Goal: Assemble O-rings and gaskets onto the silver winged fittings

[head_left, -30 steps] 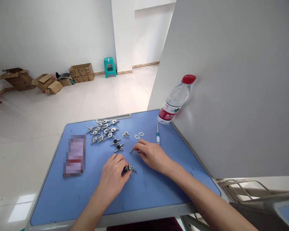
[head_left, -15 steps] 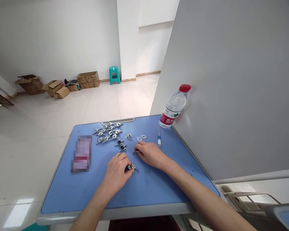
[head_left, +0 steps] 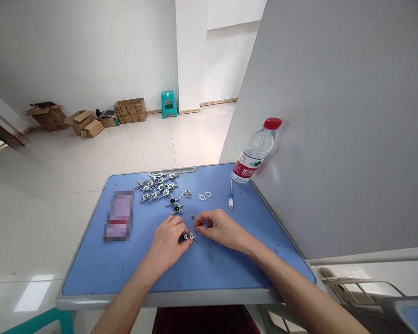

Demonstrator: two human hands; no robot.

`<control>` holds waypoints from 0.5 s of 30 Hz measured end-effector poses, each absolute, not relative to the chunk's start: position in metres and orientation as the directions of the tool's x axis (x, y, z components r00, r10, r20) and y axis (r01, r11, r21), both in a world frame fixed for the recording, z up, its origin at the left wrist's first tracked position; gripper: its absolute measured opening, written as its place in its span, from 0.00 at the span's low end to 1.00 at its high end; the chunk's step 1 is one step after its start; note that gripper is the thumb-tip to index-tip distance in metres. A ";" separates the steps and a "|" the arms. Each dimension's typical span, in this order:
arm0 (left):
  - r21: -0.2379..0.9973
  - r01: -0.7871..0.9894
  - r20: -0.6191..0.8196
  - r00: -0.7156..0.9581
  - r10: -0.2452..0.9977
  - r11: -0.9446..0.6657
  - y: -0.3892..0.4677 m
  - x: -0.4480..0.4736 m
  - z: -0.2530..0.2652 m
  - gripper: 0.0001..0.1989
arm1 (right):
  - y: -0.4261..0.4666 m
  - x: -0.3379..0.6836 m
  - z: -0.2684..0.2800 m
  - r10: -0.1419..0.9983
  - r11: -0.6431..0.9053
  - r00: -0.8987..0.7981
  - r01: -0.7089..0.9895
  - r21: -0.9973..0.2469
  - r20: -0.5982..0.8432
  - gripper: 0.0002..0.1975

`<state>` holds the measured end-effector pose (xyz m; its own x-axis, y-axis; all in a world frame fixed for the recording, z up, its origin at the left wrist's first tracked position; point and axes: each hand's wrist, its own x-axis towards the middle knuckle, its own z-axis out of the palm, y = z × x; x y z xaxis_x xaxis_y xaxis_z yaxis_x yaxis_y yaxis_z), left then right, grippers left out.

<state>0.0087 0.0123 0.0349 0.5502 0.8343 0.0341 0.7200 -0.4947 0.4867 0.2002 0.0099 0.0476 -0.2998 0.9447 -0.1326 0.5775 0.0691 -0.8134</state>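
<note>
My left hand [head_left: 170,237] is closed round a small metal valve [head_left: 189,236] with an oval flange, a thin upright lever and a side pipe, keeping it at the blue tabletop. Just right of it, my right hand [head_left: 218,227] has thumb and fingertips pinched together; what they hold is too small to make out. Tiny screws [head_left: 192,216] lie beyond the right fingertips. Two valve bodies with black round faces [head_left: 174,202] rest beyond my left hand. Farther off lie two flat oval plates [head_left: 205,195] and a few loose small metal pieces [head_left: 186,193].
Several similar metal valves [head_left: 156,186] are heaped at the desk's far left. A blurred purple packet [head_left: 119,215] lies left. At the right, a clear-handled screwdriver [head_left: 231,199] lies before a red-capped water bottle [head_left: 256,150] by the grey partition [head_left: 334,139]. Cardboard boxes [head_left: 130,111] and a stool [head_left: 168,104] stand beyond.
My right hand has drawn back from beside the screws and oval plates toward me, nearer the valve. My left hand keeps its hold. The view has shifted slightly.
</note>
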 end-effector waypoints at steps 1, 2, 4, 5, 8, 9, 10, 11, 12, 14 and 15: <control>0.486 0.718 0.038 0.552 0.833 -0.498 0.012 0.009 0.035 0.04 | 0.008 0.199 0.048 0.931 0.059 -0.331 0.552 -0.832 -0.153 0.07; 0.485 0.718 0.039 0.553 0.832 -0.500 0.012 0.009 0.035 0.04 | 0.007 0.199 0.048 0.918 0.053 -0.359 0.530 -0.846 -0.167 0.07; 0.481 0.722 0.034 0.552 0.833 -0.498 0.012 0.009 0.035 0.04 | 0.006 0.198 0.046 0.905 0.050 -0.388 0.503 -0.863 -0.174 0.07; 0.479 0.724 0.030 0.551 0.834 -0.496 0.012 0.009 0.034 0.05 | 0.006 0.197 0.044 0.904 0.050 -0.391 0.498 -0.866 -0.172 0.07; 0.477 0.728 0.024 0.550 0.835 -0.493 0.012 0.009 0.034 0.05 | 0.008 0.196 0.038 0.908 0.052 -0.383 0.500 -0.865 -0.167 0.07; 0.475 0.728 0.022 0.550 0.835 -0.493 0.012 0.009 0.034 0.05 | 0.009 0.196 0.037 0.908 0.045 -0.382 0.496 -0.867 -0.172 0.07; 0.474 0.729 0.022 0.551 0.834 -0.494 0.012 0.009 0.034 0.05 | 0.010 0.195 0.036 0.905 0.031 -0.384 0.487 -0.873 -0.182 0.07; 0.473 0.730 0.023 0.550 0.835 -0.494 0.012 0.009 0.034 0.05 | 0.011 0.195 0.035 0.900 0.012 -0.388 0.473 -0.881 -0.196 0.07; 0.471 0.730 0.025 0.550 0.835 -0.495 0.013 0.009 0.034 0.05 | 0.012 0.195 0.034 0.896 -0.010 -0.391 0.456 -0.890 -0.211 0.06; 0.470 0.731 0.028 0.548 0.836 -0.495 0.013 0.009 0.034 0.05 | 0.013 0.195 0.034 0.889 -0.055 -0.393 0.417 -0.907 -0.235 0.06; 0.471 0.729 0.028 0.550 0.835 -0.497 0.012 0.009 0.035 0.04 | 0.014 0.195 0.034 0.888 -0.073 -0.391 0.401 -0.913 -0.243 0.05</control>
